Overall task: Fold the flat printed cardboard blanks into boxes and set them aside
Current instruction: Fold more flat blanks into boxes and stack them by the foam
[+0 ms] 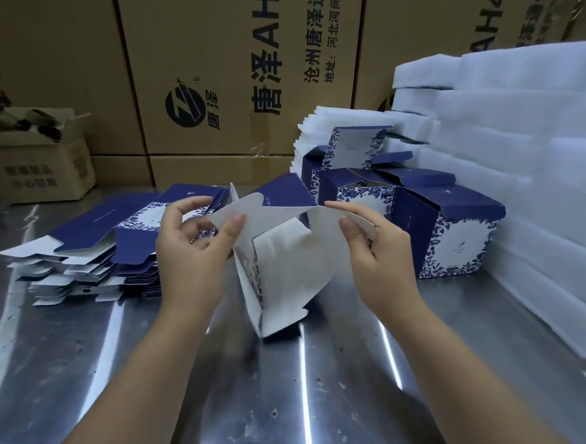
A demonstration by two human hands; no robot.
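Half-opened blank (287,263) at centre, over steel table (295,393). Left hand (190,245) pinches one white flap, right hand (375,251) pinches opposite flap.
Risk: uneven pull creases flap off score line or tears it; loose pinch lets blank slip.
Left of blank: flat stack (90,248). Right: finished boxes (450,232), foam sheets (539,172). Behind: brown cartons (224,71). Table shiny, scuffed.

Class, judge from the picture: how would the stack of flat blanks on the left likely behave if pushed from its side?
The stack of flat blanks lies fanned and uneven, so a push would probably shear it apart. The metal table looks shiny and smooth, so bottom sheets would likely slide easily. Each thin blank is probably light.
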